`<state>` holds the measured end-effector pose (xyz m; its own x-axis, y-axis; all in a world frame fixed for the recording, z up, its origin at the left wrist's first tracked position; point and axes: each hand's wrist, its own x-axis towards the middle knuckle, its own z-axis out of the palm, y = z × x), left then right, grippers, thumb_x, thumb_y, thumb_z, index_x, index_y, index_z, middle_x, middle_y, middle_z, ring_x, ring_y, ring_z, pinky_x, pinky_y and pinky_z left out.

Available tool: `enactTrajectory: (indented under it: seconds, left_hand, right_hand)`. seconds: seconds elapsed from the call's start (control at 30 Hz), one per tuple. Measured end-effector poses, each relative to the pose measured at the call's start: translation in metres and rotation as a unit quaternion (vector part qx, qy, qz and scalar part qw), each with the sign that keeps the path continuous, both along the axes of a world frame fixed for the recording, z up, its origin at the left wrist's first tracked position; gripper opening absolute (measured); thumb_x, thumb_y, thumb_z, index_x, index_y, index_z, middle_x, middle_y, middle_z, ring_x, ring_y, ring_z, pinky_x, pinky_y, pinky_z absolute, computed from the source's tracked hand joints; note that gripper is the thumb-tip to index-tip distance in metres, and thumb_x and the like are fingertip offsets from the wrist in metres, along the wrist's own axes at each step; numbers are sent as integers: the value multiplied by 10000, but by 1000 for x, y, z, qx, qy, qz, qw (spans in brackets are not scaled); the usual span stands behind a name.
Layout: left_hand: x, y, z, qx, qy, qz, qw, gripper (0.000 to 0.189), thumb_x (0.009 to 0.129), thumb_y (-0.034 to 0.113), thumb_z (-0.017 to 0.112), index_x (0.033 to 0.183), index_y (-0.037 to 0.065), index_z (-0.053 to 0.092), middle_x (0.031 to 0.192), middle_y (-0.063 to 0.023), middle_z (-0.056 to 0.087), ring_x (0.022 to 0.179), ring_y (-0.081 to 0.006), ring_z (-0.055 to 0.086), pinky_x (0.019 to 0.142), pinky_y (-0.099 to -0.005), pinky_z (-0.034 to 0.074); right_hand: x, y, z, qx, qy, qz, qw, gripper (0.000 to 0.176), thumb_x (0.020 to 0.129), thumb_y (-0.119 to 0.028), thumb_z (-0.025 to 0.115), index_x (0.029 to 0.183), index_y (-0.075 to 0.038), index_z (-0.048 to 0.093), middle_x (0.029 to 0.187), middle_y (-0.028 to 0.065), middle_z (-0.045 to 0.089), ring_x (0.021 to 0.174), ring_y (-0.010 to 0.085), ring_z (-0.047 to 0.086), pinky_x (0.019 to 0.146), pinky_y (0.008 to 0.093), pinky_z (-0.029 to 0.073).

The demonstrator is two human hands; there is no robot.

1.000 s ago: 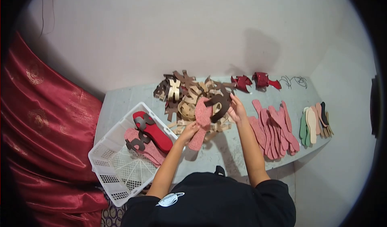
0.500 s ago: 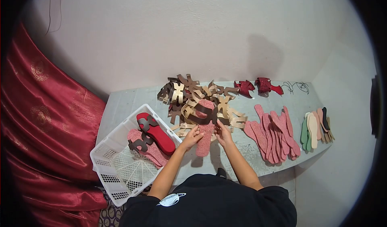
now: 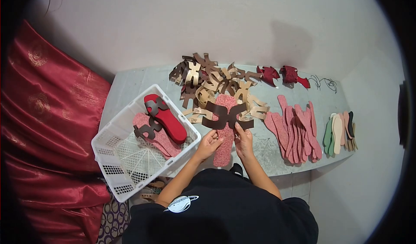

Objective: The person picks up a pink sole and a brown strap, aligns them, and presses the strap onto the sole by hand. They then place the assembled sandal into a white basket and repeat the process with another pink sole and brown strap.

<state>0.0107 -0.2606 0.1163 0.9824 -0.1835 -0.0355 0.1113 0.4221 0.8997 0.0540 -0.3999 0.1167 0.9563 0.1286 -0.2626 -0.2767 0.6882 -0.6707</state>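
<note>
1. Head view, at the centre: a person in a dark shirt (image 3: 225, 200) holds a pink sole (image 3: 222, 151) upright in front of the body, over the near side of a grey counter (image 3: 260, 161), with a dark brown strap (image 3: 227, 117) lying across its upper half.
2. Head view, the hands: the left hand (image 3: 209, 144) is closed on the sole's left edge, just below the strap; the right hand (image 3: 243, 142) pinches strap and sole together at the right edge, thumb on the strap's lower side.
3. Head view, left: a white plastic basket (image 3: 106, 153) contains a red sole (image 3: 170, 125) fitted with a dark strap, beside pink speckled soles (image 3: 164, 148) with another dark strap across them. A shiny red curtain (image 3: 52, 127) hangs alongside.
4. Head view, beyond the hands: brown and beige straps (image 3: 211, 86) lie in a loose heap; to their right are dark red pieces (image 3: 289, 74) and thin black cord (image 3: 328, 85).
5. Head view, right: overlapping pink soles (image 3: 294, 135) spread across the counter, near a smaller row of green, cream, peach, black and tan soles (image 3: 336, 133).
</note>
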Motion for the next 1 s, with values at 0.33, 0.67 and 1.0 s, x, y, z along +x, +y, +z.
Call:
enactTrajectory:
  seconds: [0.33,0.67,1.0]
  left_hand:
    - [-3,-5,-2,4,17,99,995,280,850,59,516,1115,-13,468,1065,-60,536,969,-98,504,839,-244,400]
    - [-4,-17,0,-47,0,187,981,232,871,125,512,1072,9,501,1021,-36,544,932,-84,504,826,-233,390]
    - [-7,-12,-9,14,8,149,989,242,892,143,476,1068,-21,503,1027,-64,562,901,-91,527,796,-228,408]
  right_hand:
    - [-16,16,19,46,-9,-23,999,248,776,-23,607,1015,-46,546,984,45,592,886,115,560,800,251,435]
    - [-19,20,24,47,-21,-44,998,358,764,-19,612,1097,-55,484,1044,48,557,967,132,525,854,273,407]
    - [-15,15,5,80,39,18,996,249,795,-78,598,1031,-59,521,1003,27,575,937,108,525,833,253,402]
